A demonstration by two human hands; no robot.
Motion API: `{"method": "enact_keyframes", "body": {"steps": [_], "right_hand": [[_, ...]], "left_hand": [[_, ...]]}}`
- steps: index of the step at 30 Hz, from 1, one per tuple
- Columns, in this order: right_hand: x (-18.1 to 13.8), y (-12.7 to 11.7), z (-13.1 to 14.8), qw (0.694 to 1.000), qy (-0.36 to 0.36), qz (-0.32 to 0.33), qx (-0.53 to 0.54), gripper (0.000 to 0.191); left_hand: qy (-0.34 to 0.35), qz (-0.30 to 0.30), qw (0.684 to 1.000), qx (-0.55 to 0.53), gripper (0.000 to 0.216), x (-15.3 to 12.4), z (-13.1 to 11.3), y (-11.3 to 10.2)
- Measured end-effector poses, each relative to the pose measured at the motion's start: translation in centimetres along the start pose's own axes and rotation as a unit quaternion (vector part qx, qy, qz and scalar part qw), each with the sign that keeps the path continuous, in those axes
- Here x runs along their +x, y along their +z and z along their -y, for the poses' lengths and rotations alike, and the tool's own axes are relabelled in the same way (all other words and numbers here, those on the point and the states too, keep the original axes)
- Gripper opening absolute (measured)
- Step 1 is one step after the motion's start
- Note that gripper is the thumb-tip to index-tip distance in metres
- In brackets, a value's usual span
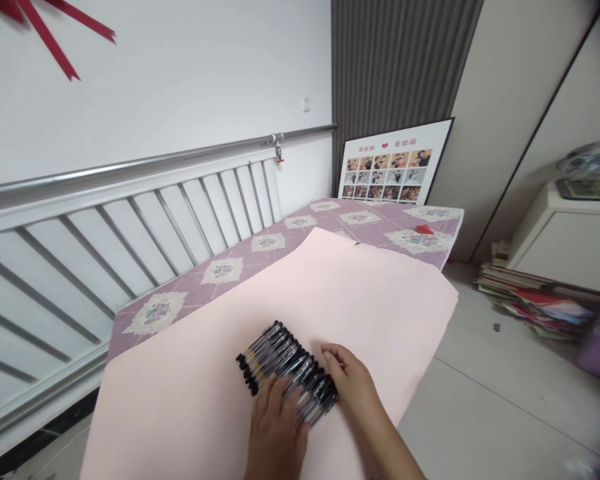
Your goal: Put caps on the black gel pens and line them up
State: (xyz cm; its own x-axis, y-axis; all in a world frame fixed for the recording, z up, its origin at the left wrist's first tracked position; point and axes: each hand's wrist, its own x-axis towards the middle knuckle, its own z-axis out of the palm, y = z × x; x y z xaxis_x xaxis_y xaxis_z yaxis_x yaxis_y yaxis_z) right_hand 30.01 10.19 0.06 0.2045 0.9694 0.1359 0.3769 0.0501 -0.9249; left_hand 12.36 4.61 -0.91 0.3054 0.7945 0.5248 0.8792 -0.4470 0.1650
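Observation:
Several clear-barrelled black gel pens [291,363] lie side by side in a slanting row on a pale pink sheet [365,300]. Their black caps point up and to the right. My left hand [276,420] rests over the lower part of the row, fingers stretched out and slightly blurred, touching the pens without gripping any. Along the cap ends, at the right of the row, is my right hand [353,383]. Its fingers are loosely bent, with a gap between thumb and forefinger, and nothing shows in its grasp.
A purple patterned tablecloth [267,242] shows beyond the sheet, with a small red object [424,229] at its far right. White radiator bars [170,220] run along the left. A photo board [390,167] leans in the corner. Papers [540,300] are piled on the floor.

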Motion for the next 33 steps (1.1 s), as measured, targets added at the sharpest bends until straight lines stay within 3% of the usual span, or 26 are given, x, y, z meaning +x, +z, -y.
{"method": "enact_keyframes", "body": {"steps": [3, 6, 8, 14, 19, 25, 33], "right_hand": [[-0.1, 0.7, 0.1, 0.998, -0.037, 0.006, -0.041, 0.028], [0.0, 1.1, 0.3, 0.990, -0.091, 0.007, -0.110, 0.024], [0.0, 1.2, 0.5, 0.982, -0.112, 0.010, -0.154, 0.023], [0.2, 1.7, 1.2, 0.966, -0.108, 0.028, -0.234, 0.023], [0.4, 1.9, 1.6, 0.959, -0.101, 0.034, -0.261, 0.022], [0.7, 2.1, 1.9, 0.954, -0.098, 0.029, -0.280, 0.022], [1.5, 3.7, 1.6, 0.959, -0.131, 0.057, -0.244, 0.024]], "left_hand": [[0.049, 0.025, 0.997, 0.056, 0.047, -0.8, -1.0, 1.2], [0.001, 0.049, 0.995, 0.088, 0.050, -1.5, -1.1, 2.3], [-0.026, 0.062, 0.993, 0.102, 0.052, -1.9, -0.5, 2.7], [0.004, 0.138, 0.986, 0.095, 0.065, -2.4, 1.8, 2.6], [-0.051, 0.118, 0.988, 0.091, 0.063, -2.3, 1.1, 2.6], [0.006, 0.128, 0.989, 0.073, 0.074, -2.5, 1.0, 3.3], [-0.037, 0.150, 0.985, 0.073, 0.068, -1.5, 1.0, 2.8]]}}
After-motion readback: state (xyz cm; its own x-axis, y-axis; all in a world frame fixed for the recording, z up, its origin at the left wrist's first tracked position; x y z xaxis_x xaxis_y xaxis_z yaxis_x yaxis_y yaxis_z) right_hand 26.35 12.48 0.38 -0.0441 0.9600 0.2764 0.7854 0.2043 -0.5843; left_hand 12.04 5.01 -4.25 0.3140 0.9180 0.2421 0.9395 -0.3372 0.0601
